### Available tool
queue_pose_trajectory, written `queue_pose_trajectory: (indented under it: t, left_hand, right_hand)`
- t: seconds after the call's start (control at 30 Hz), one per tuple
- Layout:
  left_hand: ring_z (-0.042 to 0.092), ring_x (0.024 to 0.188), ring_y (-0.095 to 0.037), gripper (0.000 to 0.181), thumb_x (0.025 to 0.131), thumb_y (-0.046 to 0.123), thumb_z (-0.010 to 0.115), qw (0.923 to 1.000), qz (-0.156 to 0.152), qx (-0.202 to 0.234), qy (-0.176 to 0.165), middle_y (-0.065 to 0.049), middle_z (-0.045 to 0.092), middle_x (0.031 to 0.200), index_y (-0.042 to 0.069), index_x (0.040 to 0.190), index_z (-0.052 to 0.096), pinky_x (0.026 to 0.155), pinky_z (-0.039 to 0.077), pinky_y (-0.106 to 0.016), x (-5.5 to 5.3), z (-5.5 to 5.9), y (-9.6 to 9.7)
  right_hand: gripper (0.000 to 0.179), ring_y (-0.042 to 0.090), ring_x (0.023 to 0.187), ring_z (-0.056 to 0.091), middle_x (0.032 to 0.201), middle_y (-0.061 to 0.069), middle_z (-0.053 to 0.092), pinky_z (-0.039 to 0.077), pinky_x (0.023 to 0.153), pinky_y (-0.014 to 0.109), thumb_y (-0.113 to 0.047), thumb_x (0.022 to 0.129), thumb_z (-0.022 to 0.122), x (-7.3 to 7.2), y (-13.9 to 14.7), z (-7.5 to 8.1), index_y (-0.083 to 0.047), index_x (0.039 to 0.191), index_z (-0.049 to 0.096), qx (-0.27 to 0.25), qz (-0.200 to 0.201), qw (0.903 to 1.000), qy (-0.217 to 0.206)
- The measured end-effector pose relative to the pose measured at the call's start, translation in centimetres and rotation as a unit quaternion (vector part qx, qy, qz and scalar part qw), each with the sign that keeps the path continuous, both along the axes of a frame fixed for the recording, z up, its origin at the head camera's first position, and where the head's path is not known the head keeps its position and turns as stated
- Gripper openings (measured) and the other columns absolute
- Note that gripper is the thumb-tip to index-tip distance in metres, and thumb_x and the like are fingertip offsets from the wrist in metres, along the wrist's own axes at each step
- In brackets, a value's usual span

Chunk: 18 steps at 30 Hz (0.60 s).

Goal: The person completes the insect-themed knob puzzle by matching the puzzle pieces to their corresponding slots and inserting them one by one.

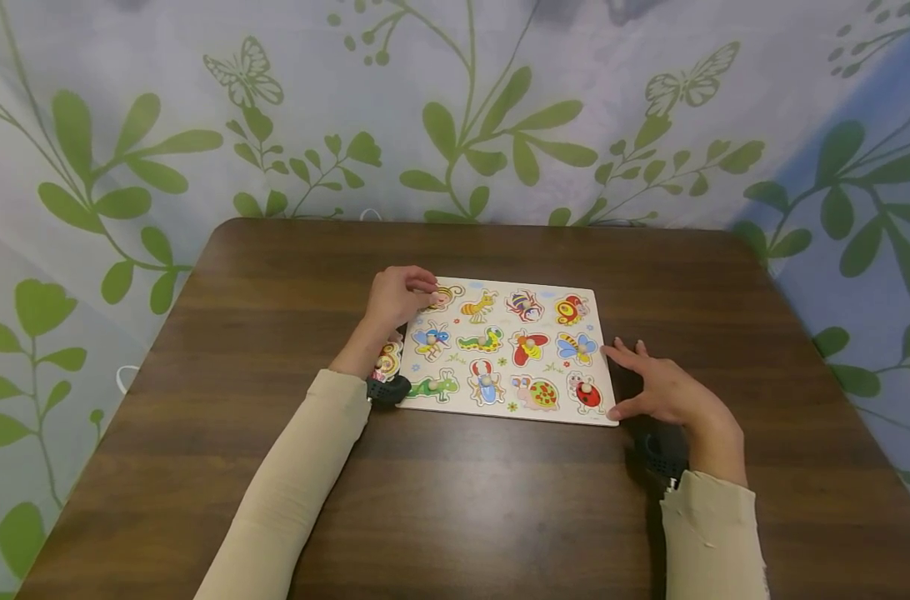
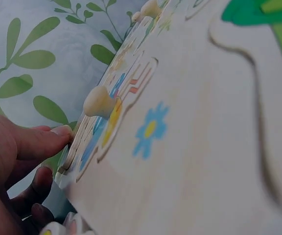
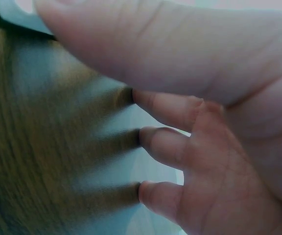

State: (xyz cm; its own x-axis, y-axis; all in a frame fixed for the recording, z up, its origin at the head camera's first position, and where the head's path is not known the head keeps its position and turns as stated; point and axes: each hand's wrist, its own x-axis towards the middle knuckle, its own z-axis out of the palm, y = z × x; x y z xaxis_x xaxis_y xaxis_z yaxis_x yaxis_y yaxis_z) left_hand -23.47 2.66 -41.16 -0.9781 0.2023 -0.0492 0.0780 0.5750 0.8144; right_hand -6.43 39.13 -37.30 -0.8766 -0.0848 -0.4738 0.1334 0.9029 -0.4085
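A white wooden peg puzzle board (image 1: 503, 407) lies on the table, its brightly coloured insect pieces bearing small round knobs. My left hand (image 1: 398, 296) is at its far left corner, thumb and finger close together on a yellow striped bug piece (image 1: 447, 293); the knob there is hidden. In the left wrist view, the thumb tip is at the board's edge, beyond a blue mosquito piece (image 2: 102, 125) with a wooden knob. My right hand (image 1: 668, 392) spreads along the right side, thumb at the near right corner and extended fingers by the edge. Its fingertips (image 3: 151, 196) reach to the tabletop.
A few more puzzle pieces (image 1: 387, 362) lie left of the board, partly under my left forearm. Dark wristbands (image 1: 387, 392) sit at both wrists. The brown wooden table (image 1: 500, 508) ends at a leaf-patterned curtain (image 1: 312, 108) at the back.
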Motion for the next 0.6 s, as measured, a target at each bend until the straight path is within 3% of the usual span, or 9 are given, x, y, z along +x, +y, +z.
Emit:
queue_pose_trajectory:
  t: [0.3,0.5,0.6]
  left_hand:
    - [0.063,0.094,-0.019,0.022,0.090,0.024,0.070,0.9951,-0.023,-0.078,0.056,0.003,0.075,0.101,0.019,0.111,0.070,0.086,0.045,-0.037,0.22,0.43,0.30]
    - [0.063,0.098,-0.019,0.026,0.090,0.025,0.069,0.9946,-0.037,-0.080,0.055,0.003,0.075,0.104,0.020,0.116,0.069,0.089,0.046,-0.038,0.02,0.15,0.17]
    - [0.061,0.100,-0.022,0.033,0.091,0.022,0.068,0.9959,-0.050,-0.049,0.057,0.000,0.074,0.110,0.016,0.123,0.065,0.090,0.046,-0.039,0.01,0.54,-0.36]
  right_hand:
    - [0.111,0.059,0.140,0.010,0.161,0.021,0.008,0.018,0.100,0.078,-0.046,0.065,0.083,-0.21,-0.30,-0.03,-0.020,0.155,0.024,0.003,-0.011,0.9999,-0.010]
    - [0.111,0.060,0.140,0.011,0.160,0.024,0.007,0.019,0.100,0.078,-0.048,0.065,0.083,-0.21,-0.32,0.06,-0.021,0.155,0.023,0.008,-0.010,0.9998,-0.012]
    - [0.112,0.060,0.139,0.012,0.160,0.025,0.007,0.020,0.100,0.077,-0.049,0.065,0.083,-0.14,-0.29,-0.04,-0.020,0.155,0.023,0.012,-0.009,0.9998,-0.015]
